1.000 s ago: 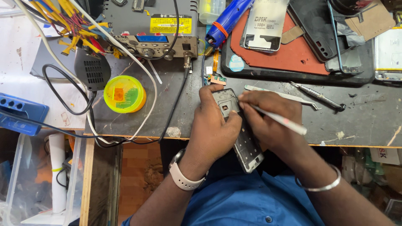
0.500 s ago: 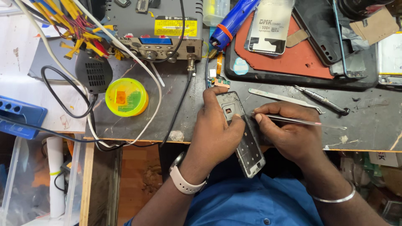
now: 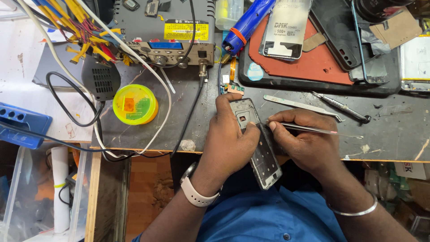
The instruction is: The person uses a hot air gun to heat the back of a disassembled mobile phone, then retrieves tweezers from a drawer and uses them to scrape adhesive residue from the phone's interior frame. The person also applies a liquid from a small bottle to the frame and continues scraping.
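Two bare hands work over the front edge of a dark, scuffed workbench (image 3: 394,134): the left hand (image 3: 230,139) grips a bare grey metal phone frame (image 3: 260,150), tilted and overhanging the bench edge, while the right hand (image 3: 304,141) pinches slim steel tweezers (image 3: 313,130), their tip at the frame's right rim. The step looks like picking at something small inside the frame; the next move likely calls for a steady, fine nudge of the tip.

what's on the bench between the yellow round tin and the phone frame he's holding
In the head view, a black cable crosses the bench between the yellow tin and the phone frame in the left hand.
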A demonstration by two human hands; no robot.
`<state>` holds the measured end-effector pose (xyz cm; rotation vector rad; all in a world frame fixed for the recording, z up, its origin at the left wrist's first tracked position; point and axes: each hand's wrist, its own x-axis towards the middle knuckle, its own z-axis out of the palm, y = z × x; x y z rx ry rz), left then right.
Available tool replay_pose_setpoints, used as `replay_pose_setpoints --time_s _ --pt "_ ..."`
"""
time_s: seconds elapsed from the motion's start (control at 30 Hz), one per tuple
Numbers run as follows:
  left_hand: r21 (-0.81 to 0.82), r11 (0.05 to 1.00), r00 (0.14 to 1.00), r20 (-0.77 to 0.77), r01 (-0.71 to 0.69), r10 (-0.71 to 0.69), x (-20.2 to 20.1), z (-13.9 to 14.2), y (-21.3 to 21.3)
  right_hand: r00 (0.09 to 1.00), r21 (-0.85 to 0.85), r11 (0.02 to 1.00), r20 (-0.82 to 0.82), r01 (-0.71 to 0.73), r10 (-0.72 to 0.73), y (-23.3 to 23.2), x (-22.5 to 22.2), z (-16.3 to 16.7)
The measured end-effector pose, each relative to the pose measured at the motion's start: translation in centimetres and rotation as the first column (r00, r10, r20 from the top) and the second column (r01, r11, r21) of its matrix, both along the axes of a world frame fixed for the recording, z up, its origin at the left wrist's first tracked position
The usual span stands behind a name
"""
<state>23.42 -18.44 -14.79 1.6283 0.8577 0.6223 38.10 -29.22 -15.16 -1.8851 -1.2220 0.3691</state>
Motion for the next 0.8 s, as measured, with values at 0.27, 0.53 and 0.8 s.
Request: replay_pose_setpoints --time_s 0.27,0.53,0.8 --pt "0.012 1.0 1.0 0.026 0.001 -0.001 -0.1 0.08 0.2 0.999 0.009 1.0 -0.038 -0.003 0.003 0.32 -0.23 -0.04" --pt "0.006 1.0 1.0 -0.004 0.003 -0.003 -0.21 0.09 0.2 0.998 0.015 1.0 0.058 -0.003 0.002 0.63 -0.08 -0.13" --pt "0.001 1.0 1.0 -0.02 0.001 -0.001 -0.48 -0.24 0.57 1.0 -0.038 0.999 -0.02 -0.011 0.01 0.8 0.13 -0.35"
